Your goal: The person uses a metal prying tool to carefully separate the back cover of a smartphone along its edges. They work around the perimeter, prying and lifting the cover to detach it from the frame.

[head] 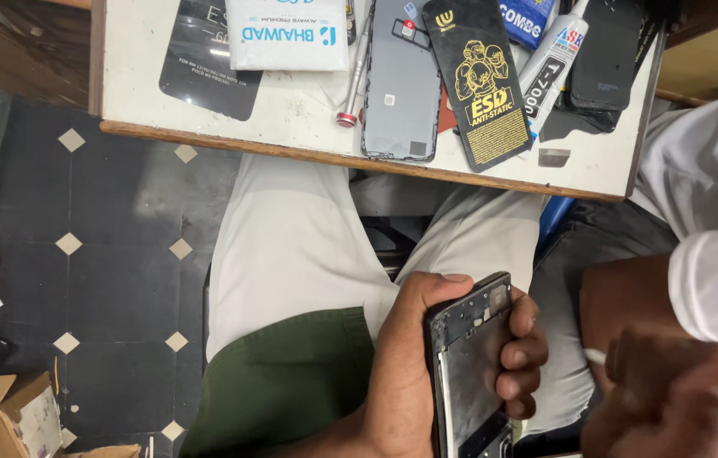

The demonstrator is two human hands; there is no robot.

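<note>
head view: left hand [427, 356] grip wraps the open phone frame [471, 373] edgewise.

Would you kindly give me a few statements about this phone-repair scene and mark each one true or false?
1. The left hand grips an opened phone frame over the lap. True.
2. The grey phone back cover lies on the floor. False: it lies on the white table.
3. A black anti-static sheet with yellow print lies on the table beside the back cover. True.
4. The right hand is empty and flat on the table. False: it is low at the right, off the table, pinching a thin white item too blurred to identify.
5. The screwdriver is in the left hand. False: it rests on the table.
</note>
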